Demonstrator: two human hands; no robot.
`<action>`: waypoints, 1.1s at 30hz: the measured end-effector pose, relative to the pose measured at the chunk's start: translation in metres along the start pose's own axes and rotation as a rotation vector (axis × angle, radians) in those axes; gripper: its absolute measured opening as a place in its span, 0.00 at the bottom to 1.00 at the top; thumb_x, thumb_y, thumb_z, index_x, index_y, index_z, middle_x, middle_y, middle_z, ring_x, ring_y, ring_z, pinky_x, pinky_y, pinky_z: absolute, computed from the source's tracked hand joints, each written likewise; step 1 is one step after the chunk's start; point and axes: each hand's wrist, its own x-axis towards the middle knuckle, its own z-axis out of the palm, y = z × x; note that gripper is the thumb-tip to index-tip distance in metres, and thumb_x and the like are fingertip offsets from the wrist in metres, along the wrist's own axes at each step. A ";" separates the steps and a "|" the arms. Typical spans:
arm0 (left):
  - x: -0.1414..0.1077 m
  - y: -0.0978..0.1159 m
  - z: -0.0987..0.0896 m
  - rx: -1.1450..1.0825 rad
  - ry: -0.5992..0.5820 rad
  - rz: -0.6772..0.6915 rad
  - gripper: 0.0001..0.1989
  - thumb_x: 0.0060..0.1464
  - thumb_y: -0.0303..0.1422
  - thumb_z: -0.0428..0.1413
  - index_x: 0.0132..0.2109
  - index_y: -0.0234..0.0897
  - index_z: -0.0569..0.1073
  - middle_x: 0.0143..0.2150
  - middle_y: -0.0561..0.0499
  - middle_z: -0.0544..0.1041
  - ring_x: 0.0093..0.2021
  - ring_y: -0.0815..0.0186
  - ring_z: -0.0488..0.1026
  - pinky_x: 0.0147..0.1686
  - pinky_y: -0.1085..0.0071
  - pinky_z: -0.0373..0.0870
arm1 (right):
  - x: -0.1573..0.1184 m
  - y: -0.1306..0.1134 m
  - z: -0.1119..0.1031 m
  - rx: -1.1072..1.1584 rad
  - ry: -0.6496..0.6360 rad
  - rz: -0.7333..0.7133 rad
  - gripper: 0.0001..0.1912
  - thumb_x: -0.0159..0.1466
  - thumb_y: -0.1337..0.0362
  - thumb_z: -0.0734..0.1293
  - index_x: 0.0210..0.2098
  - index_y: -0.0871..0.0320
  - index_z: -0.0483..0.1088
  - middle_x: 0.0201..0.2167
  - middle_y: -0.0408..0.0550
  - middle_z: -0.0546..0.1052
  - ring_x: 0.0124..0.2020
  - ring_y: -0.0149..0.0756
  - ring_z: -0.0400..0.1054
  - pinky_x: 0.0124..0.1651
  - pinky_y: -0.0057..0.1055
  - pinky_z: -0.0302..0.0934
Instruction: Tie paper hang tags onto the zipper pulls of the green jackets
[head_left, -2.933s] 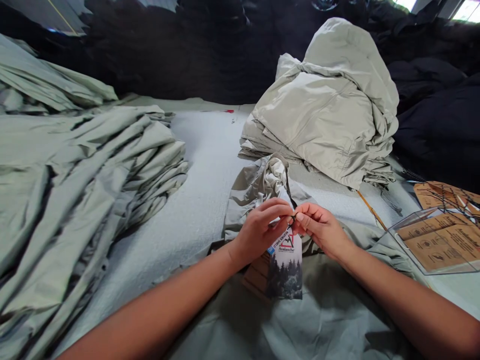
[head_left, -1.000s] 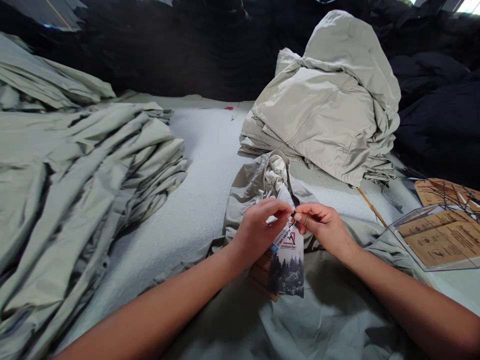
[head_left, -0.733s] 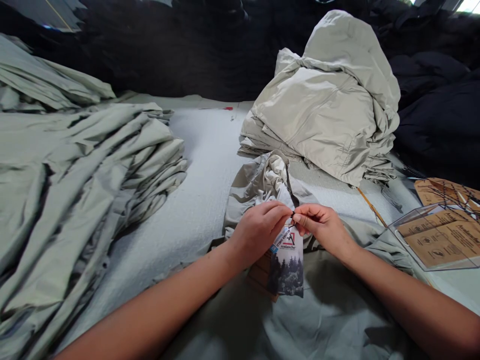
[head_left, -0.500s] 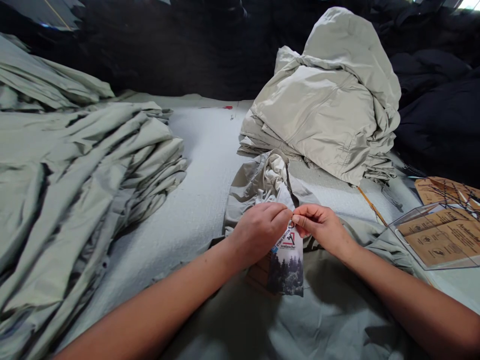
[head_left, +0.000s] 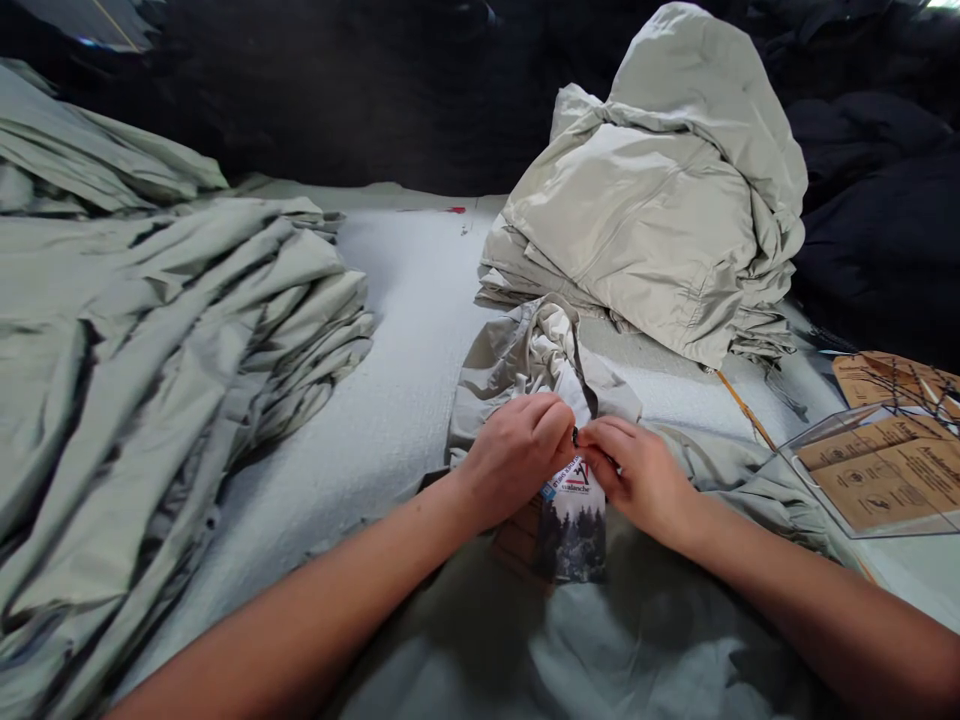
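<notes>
A greenish-grey jacket (head_left: 630,640) lies spread before me, its gathered hood (head_left: 517,345) toward the far side. Over it hangs a printed hang tag (head_left: 574,535) with dark trees and a red logo, a brown card partly behind it. My left hand (head_left: 517,455) is closed in a pinch at the tag's top. Opposite, my right hand (head_left: 641,475) pinches with thumb and forefinger, nearly touching the left. A tiny black piece of the tag's string (head_left: 575,436) shows between the fingertips. The fingers hide most of the string and the jacket part behind it.
Piled grey-green garments (head_left: 225,330) cover the left side of the white table (head_left: 405,300). A stack of folded jackets (head_left: 637,210) stands at the back right. On the right are a clear tray (head_left: 832,495) with brown cards and black-stringed tags (head_left: 892,385). Dark material (head_left: 300,90) forms the background.
My fingertips have shifted slightly left and down at the tag's top, and the right hand is more curled. A small black piece now shows between them. The tag's upper print is more covered.
</notes>
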 end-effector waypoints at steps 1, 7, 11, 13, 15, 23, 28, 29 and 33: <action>0.000 0.000 0.000 -0.062 -0.005 -0.041 0.07 0.56 0.23 0.48 0.31 0.37 0.66 0.30 0.50 0.72 0.33 0.64 0.69 0.36 0.69 0.67 | -0.001 0.000 0.001 0.002 0.014 -0.009 0.07 0.64 0.70 0.61 0.35 0.59 0.71 0.33 0.49 0.75 0.34 0.34 0.68 0.38 0.29 0.61; 0.008 0.004 -0.009 -0.725 -0.114 -0.543 0.08 0.58 0.34 0.53 0.41 0.35 0.73 0.34 0.50 0.77 0.33 0.67 0.73 0.34 0.73 0.69 | -0.001 0.008 0.007 0.304 0.145 0.235 0.08 0.62 0.60 0.67 0.31 0.59 0.72 0.22 0.40 0.70 0.23 0.28 0.62 0.27 0.25 0.58; 0.010 0.007 -0.006 -0.966 -0.134 -0.716 0.11 0.50 0.37 0.61 0.37 0.33 0.77 0.32 0.51 0.78 0.32 0.67 0.72 0.32 0.74 0.68 | 0.000 0.010 0.009 0.358 0.173 0.255 0.11 0.61 0.57 0.68 0.31 0.59 0.73 0.22 0.41 0.71 0.22 0.28 0.61 0.26 0.25 0.58; 0.009 0.007 -0.004 -1.013 -0.118 -0.778 0.11 0.48 0.38 0.62 0.33 0.33 0.77 0.29 0.51 0.76 0.29 0.68 0.70 0.30 0.75 0.66 | 0.000 0.010 0.008 0.325 0.177 0.225 0.10 0.61 0.58 0.68 0.32 0.59 0.73 0.22 0.42 0.71 0.23 0.29 0.62 0.27 0.25 0.59; 0.008 0.006 -0.002 -1.042 -0.109 -0.830 0.12 0.49 0.39 0.62 0.33 0.32 0.77 0.27 0.52 0.74 0.26 0.70 0.68 0.27 0.75 0.64 | 0.000 0.009 0.006 0.241 0.204 0.186 0.08 0.62 0.61 0.68 0.36 0.59 0.74 0.24 0.42 0.72 0.23 0.29 0.63 0.29 0.27 0.62; 0.010 0.007 -0.007 -0.912 -0.232 -0.682 0.11 0.53 0.39 0.57 0.31 0.34 0.75 0.28 0.52 0.73 0.30 0.68 0.67 0.30 0.75 0.64 | -0.001 0.013 -0.010 -0.194 0.127 -0.211 0.17 0.68 0.72 0.57 0.52 0.55 0.70 0.47 0.52 0.75 0.48 0.37 0.70 0.50 0.34 0.67; 0.010 0.008 -0.007 -0.888 -0.289 -0.645 0.11 0.53 0.38 0.55 0.29 0.34 0.72 0.26 0.54 0.69 0.28 0.69 0.64 0.29 0.75 0.62 | -0.002 0.014 -0.014 -0.398 0.126 -0.304 0.13 0.69 0.70 0.59 0.48 0.58 0.71 0.42 0.53 0.78 0.43 0.37 0.72 0.46 0.33 0.67; 0.009 0.008 -0.006 -0.900 -0.289 -0.648 0.11 0.53 0.38 0.55 0.29 0.34 0.72 0.26 0.54 0.69 0.28 0.69 0.63 0.28 0.75 0.62 | -0.001 0.013 -0.015 -0.437 0.127 -0.331 0.11 0.68 0.70 0.59 0.47 0.59 0.71 0.41 0.53 0.78 0.42 0.37 0.72 0.45 0.33 0.66; 0.007 0.008 -0.004 -0.921 -0.320 -0.662 0.12 0.54 0.39 0.54 0.32 0.34 0.72 0.27 0.53 0.69 0.28 0.68 0.64 0.28 0.74 0.63 | 0.003 0.008 -0.016 -0.610 0.103 -0.392 0.08 0.68 0.68 0.60 0.36 0.59 0.71 0.32 0.50 0.77 0.34 0.37 0.69 0.40 0.33 0.60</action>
